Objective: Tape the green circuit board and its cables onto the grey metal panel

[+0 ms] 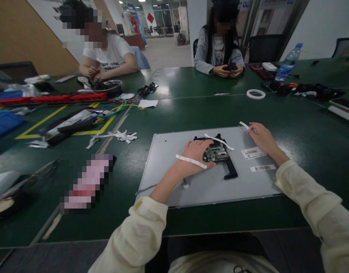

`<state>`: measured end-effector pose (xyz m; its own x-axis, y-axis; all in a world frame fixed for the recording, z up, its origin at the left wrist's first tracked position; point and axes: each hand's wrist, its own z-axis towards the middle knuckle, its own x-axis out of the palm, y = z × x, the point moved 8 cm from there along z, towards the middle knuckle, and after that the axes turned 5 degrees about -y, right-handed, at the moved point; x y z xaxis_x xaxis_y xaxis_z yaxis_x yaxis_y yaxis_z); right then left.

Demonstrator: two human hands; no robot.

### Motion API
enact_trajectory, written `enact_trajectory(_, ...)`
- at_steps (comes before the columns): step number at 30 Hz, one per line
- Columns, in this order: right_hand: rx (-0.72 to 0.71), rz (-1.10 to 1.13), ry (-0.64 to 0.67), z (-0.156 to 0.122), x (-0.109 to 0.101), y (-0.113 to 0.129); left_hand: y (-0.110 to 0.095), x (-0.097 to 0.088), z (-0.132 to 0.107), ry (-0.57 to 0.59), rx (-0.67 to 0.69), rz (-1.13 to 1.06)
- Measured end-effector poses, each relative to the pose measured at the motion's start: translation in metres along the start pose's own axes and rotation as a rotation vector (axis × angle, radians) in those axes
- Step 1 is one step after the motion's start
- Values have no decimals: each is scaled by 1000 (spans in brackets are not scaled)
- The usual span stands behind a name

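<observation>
A grey metal panel [168, 151] lies flat on the green table in front of me. At its middle sits a small green circuit board [215, 153] in a black plastic frame [230, 170]. My left hand [194, 155] rests on the panel with its fingers closed against the board's left edge; a strip of white tape [190, 161] lies across the back of the hand. Another white strip [219, 141] lies over the frame. My right hand [261, 137] is at the panel's far right edge, fingers pinched on a short piece of white tape [244, 124].
A roll of white tape [255, 94] and a water bottle [288, 62] stand at the far right. Tape scraps [117, 136], cables and red strips [52, 99] clutter the left side. Two other people sit across the table, each handling small items.
</observation>
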<state>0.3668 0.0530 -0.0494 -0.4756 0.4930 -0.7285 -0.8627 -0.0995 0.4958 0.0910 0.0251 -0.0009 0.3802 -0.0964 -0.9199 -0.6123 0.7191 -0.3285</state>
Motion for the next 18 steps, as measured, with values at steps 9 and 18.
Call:
enact_trajectory(9,-4,-6,0,0,-1,1,-5,-4,-3,30,-7,31)
enact_trajectory(18,-3,-11,-3,0,0,-1,29,-2,-20,287,-242,105)
